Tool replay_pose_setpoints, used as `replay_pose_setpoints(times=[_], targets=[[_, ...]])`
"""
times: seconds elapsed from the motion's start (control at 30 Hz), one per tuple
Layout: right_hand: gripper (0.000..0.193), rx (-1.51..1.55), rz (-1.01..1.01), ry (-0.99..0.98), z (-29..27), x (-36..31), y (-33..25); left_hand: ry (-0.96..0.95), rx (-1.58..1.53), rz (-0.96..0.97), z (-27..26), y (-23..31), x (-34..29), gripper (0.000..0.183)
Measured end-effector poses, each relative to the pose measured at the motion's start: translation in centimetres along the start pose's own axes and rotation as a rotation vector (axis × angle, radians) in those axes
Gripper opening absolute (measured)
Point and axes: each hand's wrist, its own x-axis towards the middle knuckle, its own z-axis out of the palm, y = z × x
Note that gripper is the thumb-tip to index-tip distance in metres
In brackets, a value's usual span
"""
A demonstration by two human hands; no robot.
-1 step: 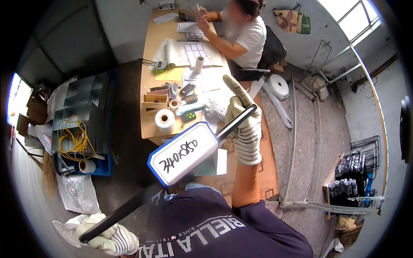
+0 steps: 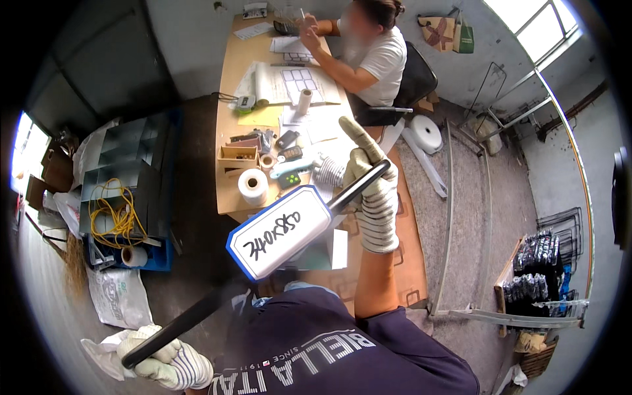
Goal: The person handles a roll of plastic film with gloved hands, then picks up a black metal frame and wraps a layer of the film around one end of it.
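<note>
Both my hands wear white knit gloves and grip one long black bar that runs diagonally across the view. My left hand (image 2: 164, 359) is closed around its lower end at the bottom left. My right hand (image 2: 372, 191) holds its upper end above the table's near edge, with the index finger sticking out. A white tag with a blue border and handwriting (image 2: 280, 232) sits on the bar (image 2: 197, 316) midway between my hands.
A long wooden table (image 2: 227, 131) carries tape rolls, papers, a small wooden box and hand tools. Another person in a white shirt (image 2: 385, 56) sits at its far end. A blue crate with yellow cable (image 2: 118, 214) stands left. Black parts (image 2: 536, 260) are stacked right.
</note>
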Motion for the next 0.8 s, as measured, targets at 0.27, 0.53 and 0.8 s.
replay_pose_setpoints(times=[0.27,0.53,0.8], targets=[[0.031,-0.023,-0.081,0.138,2.4,-1.3,-1.3,-0.016,0.571,0.118,-0.7,2.2,2.2,0.037],[0.031,-0.024,-0.245,0.363,3.3,-2.0,-1.2,-0.567,1.103,0.489,5.7,5.6,5.8,0.038],[0.037,0.092,-0.064,0.409,2.4,-3.2,1.4,-0.688,1.407,0.761,8.4,6.5,2.9,0.052]])
